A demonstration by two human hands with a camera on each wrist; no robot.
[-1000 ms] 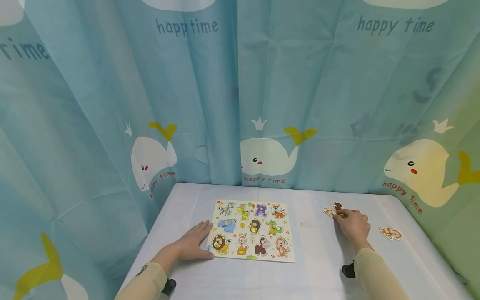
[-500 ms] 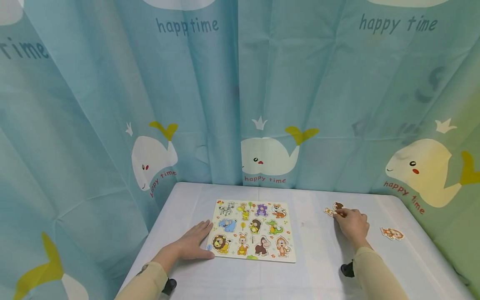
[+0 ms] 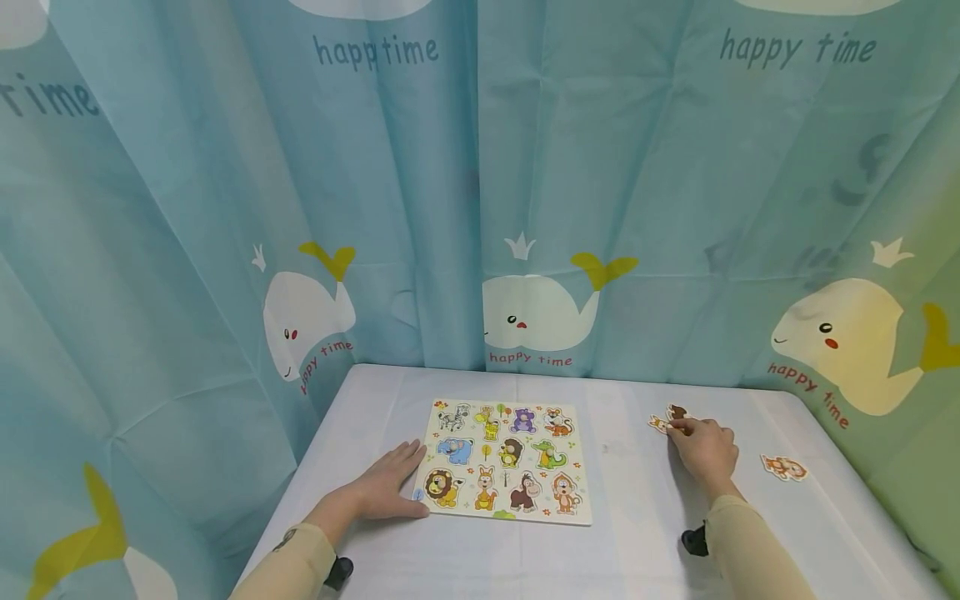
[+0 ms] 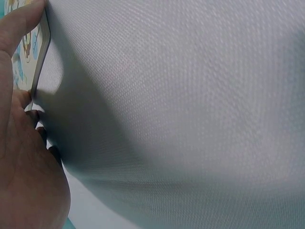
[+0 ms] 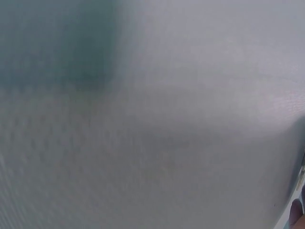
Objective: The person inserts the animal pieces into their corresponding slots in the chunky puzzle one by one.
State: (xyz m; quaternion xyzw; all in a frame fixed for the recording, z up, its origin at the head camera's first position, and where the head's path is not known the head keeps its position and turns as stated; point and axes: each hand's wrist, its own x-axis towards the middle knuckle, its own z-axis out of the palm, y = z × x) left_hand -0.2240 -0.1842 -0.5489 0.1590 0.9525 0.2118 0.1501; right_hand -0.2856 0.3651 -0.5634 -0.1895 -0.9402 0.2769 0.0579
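On the left of the table lies a flat animal puzzle board (image 3: 485, 450) with rows of cartoon animals. My left hand (image 3: 386, 482) rests along its left edge, fingers extended and thumb at the near corner. In the left wrist view the thumb (image 4: 21, 24) lies over the rim of the board (image 4: 35, 57). Off to the right, my right hand (image 3: 705, 450) pinches a small yellow-and-white animal puzzle piece (image 3: 657, 424), partly hidden by the fingers. Just behind it shows a dark brown puzzle piece (image 3: 677, 412). The right wrist view catches only fingertips (image 5: 296, 210) at its lower right.
An orange-brown monkey puzzle piece (image 3: 783, 467) lies right of my right hand. White cloth covers the table (image 3: 630, 508). A blue curtain (image 3: 420, 208) printed with whales hangs behind the table's back edge and along its sides.
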